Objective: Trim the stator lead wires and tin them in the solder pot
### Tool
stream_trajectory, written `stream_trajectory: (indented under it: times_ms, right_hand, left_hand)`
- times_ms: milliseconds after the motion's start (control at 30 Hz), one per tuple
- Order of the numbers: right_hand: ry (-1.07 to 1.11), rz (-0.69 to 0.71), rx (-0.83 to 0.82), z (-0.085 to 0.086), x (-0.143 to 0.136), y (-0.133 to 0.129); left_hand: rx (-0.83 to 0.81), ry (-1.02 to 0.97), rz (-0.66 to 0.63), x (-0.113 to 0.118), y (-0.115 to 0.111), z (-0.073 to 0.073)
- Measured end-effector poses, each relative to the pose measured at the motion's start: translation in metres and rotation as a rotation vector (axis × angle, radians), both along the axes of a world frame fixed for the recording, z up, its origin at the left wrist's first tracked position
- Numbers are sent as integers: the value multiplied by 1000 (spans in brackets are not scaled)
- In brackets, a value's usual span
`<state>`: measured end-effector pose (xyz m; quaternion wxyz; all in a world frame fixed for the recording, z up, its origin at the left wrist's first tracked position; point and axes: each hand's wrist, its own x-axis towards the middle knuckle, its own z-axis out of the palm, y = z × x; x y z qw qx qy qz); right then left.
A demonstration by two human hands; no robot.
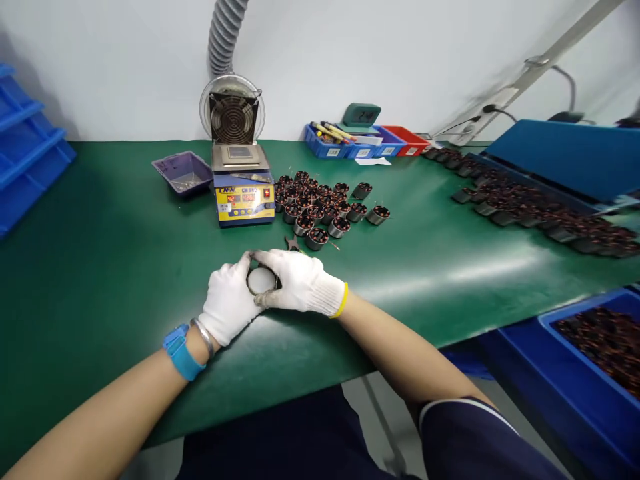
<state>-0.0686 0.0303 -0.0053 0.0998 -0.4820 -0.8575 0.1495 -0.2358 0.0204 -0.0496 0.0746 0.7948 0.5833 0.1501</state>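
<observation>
Both hands wear white gloves and meet above the near part of the green bench. Between them sits a round part (262, 281) with a flat white face and a dark rim. My left hand (227, 300) is curled against its left side. From the right, my right hand (300, 283) wraps its fingers and thumb around the rim. Its underside is hidden. Just beyond my right hand lies a pair of cutting pliers (292, 244), partly covered. Several motor stators (317, 238) with copper windings stand grouped behind the pliers.
A blue-and-yellow heating unit (245, 204) with a digital display stands ahead, a fan (233, 119) behind it. Left of it is a purple tray (186, 172). Small bins (327, 148) line the wall. More stators (540, 207) lie right; a blue crate (565, 340) is below.
</observation>
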Motion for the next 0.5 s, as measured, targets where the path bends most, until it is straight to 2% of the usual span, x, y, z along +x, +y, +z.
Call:
stream_trajectory:
  times_ms: [100, 167, 267, 333, 400, 500]
  right_hand:
    - [122, -8, 42, -1, 10, 3]
    - [286, -85, 47, 0, 22, 6]
    - [644, -150, -115, -1, 45, 6]
    - [864, -67, -274, -6, 61, -1]
    - [951, 40, -340, -15, 74, -15]
    - [830, 135, -130, -29, 84, -47]
  left_hand:
    - [33, -8, 21, 4, -1, -1]
    - [38, -37, 34, 5, -3, 0]
    - [18, -60, 42, 3, -5, 1]
    - [11, -53, 51, 2, -5, 1]
    - [13, -54, 40, 1, -6, 1]
    - [18, -64, 7, 0, -6, 0]
